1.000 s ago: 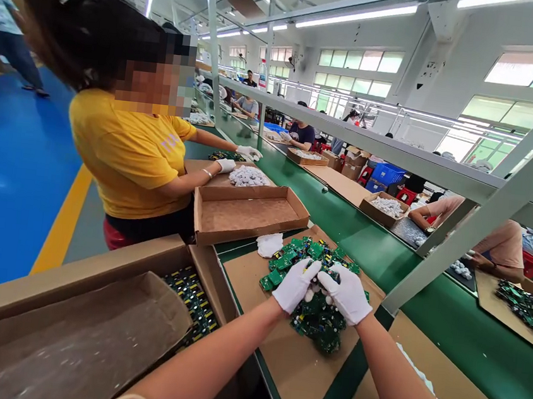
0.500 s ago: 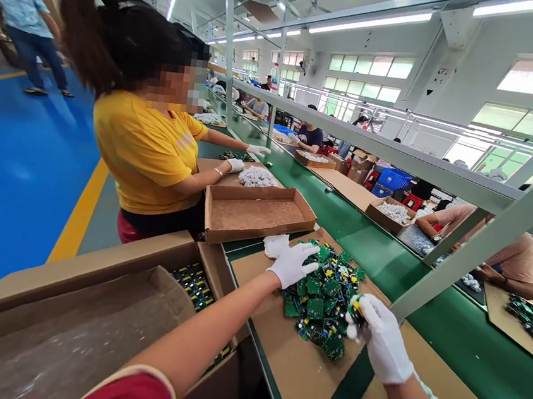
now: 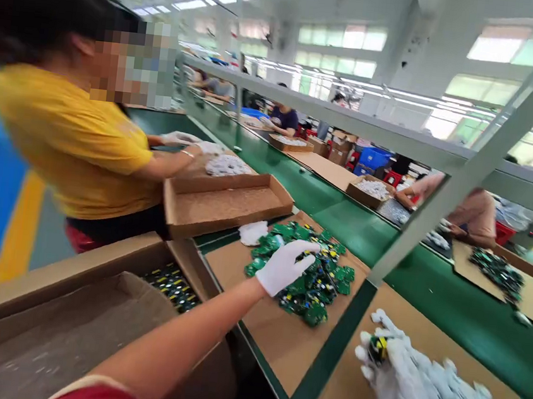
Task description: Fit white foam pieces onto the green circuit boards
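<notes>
My left hand (image 3: 285,267), in a white glove, rests over a heap of green circuit boards (image 3: 316,309) with yellow and black parts. Its thumb and fingers are apart, and I see nothing held between them. My right hand (image 3: 402,385), gloved too, is closed on a small circuit board (image 3: 378,347) with a yellow part. That hand is at the edge of a pile of small white pieces (image 3: 458,397) and covers part of it. A white cloth-like item (image 3: 253,232) lies beside the green heap.
An open cardboard tray (image 3: 228,205) stands beyond the boards. At lower left, a large carton (image 3: 74,262) holds rows of boards under a brown sheet. A slanted metal post (image 3: 438,198) rises by the green conveyor (image 3: 467,328). A co-worker in yellow (image 3: 77,141) works at left.
My right hand has moved right and down with the board, from the heap's edge to the white pieces. My left hand stays over the heap, its fingers more curled. The view has swung right.
</notes>
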The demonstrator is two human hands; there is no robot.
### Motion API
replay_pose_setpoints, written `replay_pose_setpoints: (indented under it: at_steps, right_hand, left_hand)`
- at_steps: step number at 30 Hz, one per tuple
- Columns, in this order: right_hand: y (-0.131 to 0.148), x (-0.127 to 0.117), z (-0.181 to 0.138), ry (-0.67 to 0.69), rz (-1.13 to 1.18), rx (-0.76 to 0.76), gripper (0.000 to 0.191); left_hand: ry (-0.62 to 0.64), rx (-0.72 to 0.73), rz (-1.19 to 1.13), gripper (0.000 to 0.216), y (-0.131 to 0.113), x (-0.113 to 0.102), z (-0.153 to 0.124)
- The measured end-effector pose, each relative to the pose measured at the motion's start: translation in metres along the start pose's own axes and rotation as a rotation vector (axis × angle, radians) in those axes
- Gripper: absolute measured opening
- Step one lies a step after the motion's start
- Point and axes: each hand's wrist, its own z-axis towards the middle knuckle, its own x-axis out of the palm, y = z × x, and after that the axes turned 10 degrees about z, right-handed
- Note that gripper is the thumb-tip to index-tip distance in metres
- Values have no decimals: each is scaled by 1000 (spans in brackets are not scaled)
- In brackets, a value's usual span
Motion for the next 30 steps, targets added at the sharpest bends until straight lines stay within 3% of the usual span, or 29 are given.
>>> replay_pose_setpoints:
  at_steps: [3,5,7,12,17,21,25,28,30]
  right_hand:
    - [-11,-9,-10,-73,216,-40,47]
    - [-19,-15,-13,-124,310,-79,40]
    - [-27,-22,-18,-160,367,-130,36]
    - [-40,-43,-40,-155,403,-223,29]
    - [-39,-77,-70,-132,311,-264,40]
    - [-33,-136,-101,-294,-101,-447,43]
    - [-23,-221,-142,-744,-905,-787,33]
    - [-12,-279,-175,-1052,-1118,-854,33]
    - [-6,-308,-191,-1183,-1199,-795,42]
  left_hand:
    - [202,19,-377,25,-60,36,-39]
    - [411,-84,-711,32,-93,62,-67]
    - [542,-189,-906,48,-119,87,-91]
    - [604,-217,-1106,78,-163,127,-119]
    - [680,-381,-1179,61,-180,128,-126]
    - [882,-627,-1440,39,-173,119,-131]
    - [1012,-749,-1436,38,-161,123,-141]
    - [1118,-731,-1360,46,-153,132,-148]
    - [1133,-725,-1363,48,-149,137,-151]
